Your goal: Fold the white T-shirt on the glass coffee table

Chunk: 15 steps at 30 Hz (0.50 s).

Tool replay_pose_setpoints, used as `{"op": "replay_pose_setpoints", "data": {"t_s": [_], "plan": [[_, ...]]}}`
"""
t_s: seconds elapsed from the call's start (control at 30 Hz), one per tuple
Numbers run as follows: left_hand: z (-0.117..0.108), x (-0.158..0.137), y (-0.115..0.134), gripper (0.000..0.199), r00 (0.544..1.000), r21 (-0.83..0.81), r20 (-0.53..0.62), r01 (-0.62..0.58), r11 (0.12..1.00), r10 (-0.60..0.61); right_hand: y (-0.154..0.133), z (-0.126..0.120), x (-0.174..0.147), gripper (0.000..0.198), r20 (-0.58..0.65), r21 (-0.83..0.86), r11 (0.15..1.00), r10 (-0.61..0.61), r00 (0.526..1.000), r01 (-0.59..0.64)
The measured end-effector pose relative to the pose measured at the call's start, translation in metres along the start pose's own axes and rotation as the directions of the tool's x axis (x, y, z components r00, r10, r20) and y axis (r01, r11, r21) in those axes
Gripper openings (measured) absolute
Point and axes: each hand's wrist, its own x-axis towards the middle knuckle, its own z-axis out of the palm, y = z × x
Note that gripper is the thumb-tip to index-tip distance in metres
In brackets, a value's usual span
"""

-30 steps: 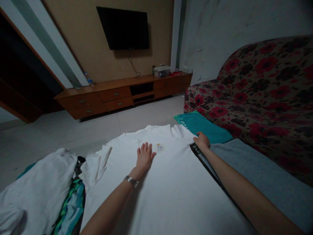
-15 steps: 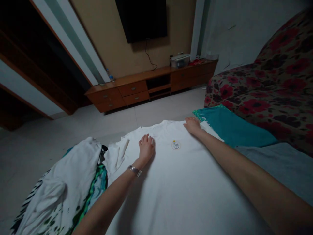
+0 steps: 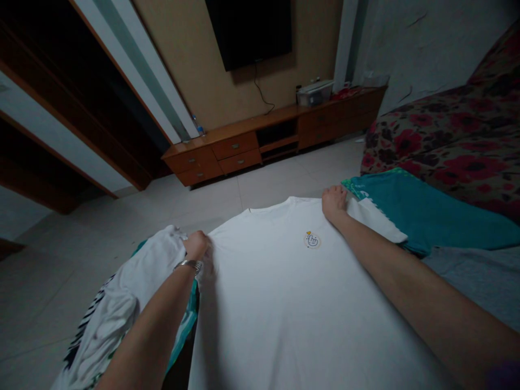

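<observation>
A white shirt (image 3: 284, 314) lies spread flat, front up, filling the near middle of the view, with a small round emblem (image 3: 312, 240) on its chest and its collar at the far edge. It rests on a grey surface (image 3: 479, 271) that shows at the right. Both forearms reach out over the shirt from the near edge.

The left hand (image 3: 196, 245), with a metal bracelet (image 3: 189, 265) on the wrist, sits at the shirt's left shoulder edge. Its fingers are curled in and closed on the cloth there, gathering the sleeve. Just left of that hand lies a heap of clothes (image 3: 122, 303): a crumpled white piece on top, green and dark patterned cloth under it.

The right hand (image 3: 334, 201) lies on the shirt's right shoulder, near the collar. Its fingers are bent down and pressed together onto the cloth; whether they pinch it cannot be told. The right sleeve (image 3: 377, 222) lies flat beyond that hand, over a teal garment (image 3: 430, 216) just beside the shirt.

Behind the teal garment stands a sofa (image 3: 447, 146) with red flowers. Across the pale tiled floor (image 3: 81, 244) a low wooden cabinet (image 3: 268, 143) runs along the wall, a clear box (image 3: 314, 93) on top and a dark screen (image 3: 254, 30) hung above it.
</observation>
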Motion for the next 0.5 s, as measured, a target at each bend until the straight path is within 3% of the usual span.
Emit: {"op": "replay_pose_setpoints", "data": {"t_s": [0.1,0.17,0.23,0.3,0.4,0.5], "plan": [[-0.002,0.006,-0.009,0.012,0.99,-0.003,-0.083,0.114,0.994,-0.114,-0.05,0.003,-0.029,0.04,-0.045,0.083,0.956,-0.278,0.959,0.281],[-0.002,0.009,-0.012,0.011,0.99,-0.054,-0.056,0.124,0.991,-0.127,-0.083,0.013,-0.055,0.038,-0.016,0.191,0.848,-0.5,0.866,0.494],[-0.002,0.009,-0.016,0.015,0.992,-0.13,-0.009,0.12,0.984,-0.123,-0.107,0.027,-0.08,0.039,0.035,0.269,0.753,-0.631,0.775,0.601],[-0.006,0.008,-0.021,0.028,0.994,-0.214,0.031,0.105,0.971,-0.101,-0.12,0.038,-0.095,0.042,0.084,0.299,0.736,-0.654,0.751,0.608],[-0.016,0.005,-0.025,0.046,0.996,-0.33,0.085,0.061,0.942,-0.035,-0.123,0.047,-0.1,0.045,0.113,0.3,0.769,-0.617,0.779,0.565],[-0.031,0.004,-0.025,0.043,0.964,-0.36,0.241,-0.016,0.933,0.109,-0.122,0.047,-0.096,0.046,0.115,0.299,0.774,-0.609,0.785,0.558]]}}
